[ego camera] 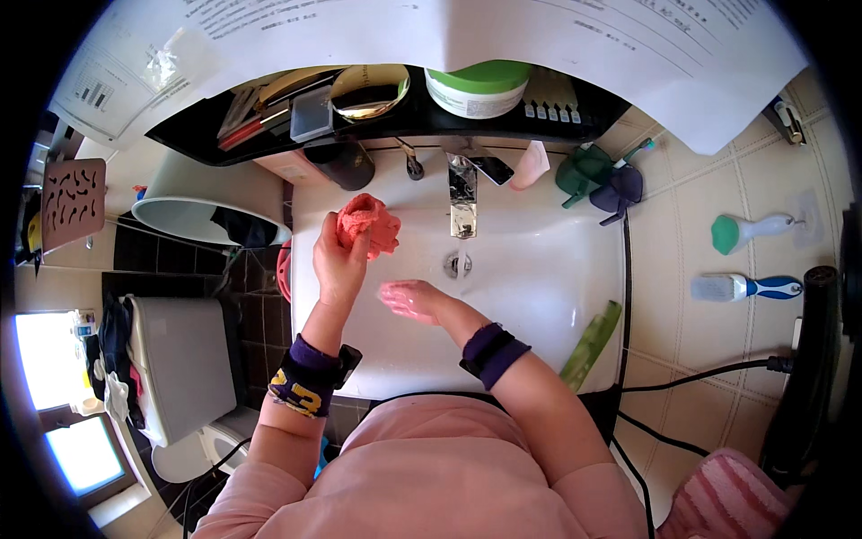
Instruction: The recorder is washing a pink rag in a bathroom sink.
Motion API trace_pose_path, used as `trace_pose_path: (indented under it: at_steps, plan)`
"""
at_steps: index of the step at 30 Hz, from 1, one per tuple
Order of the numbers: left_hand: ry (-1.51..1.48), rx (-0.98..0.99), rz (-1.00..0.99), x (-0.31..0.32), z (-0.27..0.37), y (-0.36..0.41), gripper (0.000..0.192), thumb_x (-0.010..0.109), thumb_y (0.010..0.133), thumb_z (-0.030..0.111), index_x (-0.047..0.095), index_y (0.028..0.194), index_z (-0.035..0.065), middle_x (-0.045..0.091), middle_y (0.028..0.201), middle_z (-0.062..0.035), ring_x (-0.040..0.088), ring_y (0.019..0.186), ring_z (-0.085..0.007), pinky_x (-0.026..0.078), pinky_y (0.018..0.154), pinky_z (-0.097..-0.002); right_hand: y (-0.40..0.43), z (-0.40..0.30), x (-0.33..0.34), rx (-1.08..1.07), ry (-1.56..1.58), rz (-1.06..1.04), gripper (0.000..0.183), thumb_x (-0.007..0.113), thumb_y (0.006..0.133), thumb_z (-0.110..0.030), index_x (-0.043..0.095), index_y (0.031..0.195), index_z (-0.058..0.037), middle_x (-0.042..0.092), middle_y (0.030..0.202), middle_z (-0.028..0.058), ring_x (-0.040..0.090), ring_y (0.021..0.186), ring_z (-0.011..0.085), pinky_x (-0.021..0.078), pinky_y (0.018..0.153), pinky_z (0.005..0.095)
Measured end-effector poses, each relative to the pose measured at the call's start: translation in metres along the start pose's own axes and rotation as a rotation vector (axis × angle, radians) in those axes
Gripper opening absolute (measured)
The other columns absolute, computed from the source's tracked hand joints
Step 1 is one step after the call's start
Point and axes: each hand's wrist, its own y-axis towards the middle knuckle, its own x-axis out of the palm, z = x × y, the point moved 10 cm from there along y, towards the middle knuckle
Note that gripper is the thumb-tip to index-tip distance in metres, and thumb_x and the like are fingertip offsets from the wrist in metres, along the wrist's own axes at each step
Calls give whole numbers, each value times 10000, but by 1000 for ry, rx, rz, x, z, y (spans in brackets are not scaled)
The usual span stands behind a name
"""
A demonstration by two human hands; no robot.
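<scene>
My left hand (339, 269) grips a bunched coral-red cloth (369, 226) above the left part of the white washbasin (532, 310). To the right of it and nearer my body, my right hand (412, 301) is held flat and wet over the basin. It holds nothing, and its fingers are stretched out towards the left. A chrome faucet (463, 202) runs a thin stream of water towards the drain (456, 265), just beyond my right hand.
Along the basin's right edge lies a long green strip-like object (591, 347). Green (582, 172) and purple (616, 192) cups stand at the back right. A shelf (269, 145) with a green-lidded tub (478, 87) overhangs the back. Brushes (747, 288) hang on the right wall; cables (693, 381) run below.
</scene>
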Motion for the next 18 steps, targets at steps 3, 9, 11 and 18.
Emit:
trace_pose_path:
  at_steps: [3, 9, 11, 18]
  plan:
    - [-16, -10, -15, -3, -6, 0, 217, 644, 770, 168, 517, 868, 22, 589, 716, -189, 580, 657, -380, 468, 598, -382, -6, 13, -39, 75, -34, 193, 339, 556, 931, -238, 538, 1205, -40, 582, 1194, 100, 577, 1067, 199, 478, 918, 346]
    - [-58, -20, -37, 3, -9, 1, 218, 645, 767, 154, 520, 880, 17, 594, 718, -185, 586, 659, -371, 474, 606, -373, -21, -30, -130, -460, 557, 510, 261, 504, 950, -179, 558, 1130, 2, 639, 1004, 107, 620, 848, 179, 520, 755, 342]
    - [-72, -16, -40, 8, -5, -1, 218, 646, 767, 153, 521, 881, 16, 595, 720, -185, 586, 660, -371, 475, 607, -375, -19, -35, -132, -517, 536, 516, 244, 498, 946, -224, 590, 1047, -22, 628, 921, 78, 593, 751, 166, 513, 687, 317]
    - [-36, -66, -107, 18, -11, -9, 226, 660, 765, 165, 528, 877, 18, 600, 718, -184, 600, 665, -366, 476, 595, -389, -32, 25, -53, 139, -580, -77, 312, 467, 969, -266, 618, 1108, -31, 651, 950, 88, 617, 845, 164, 519, 751, 315]
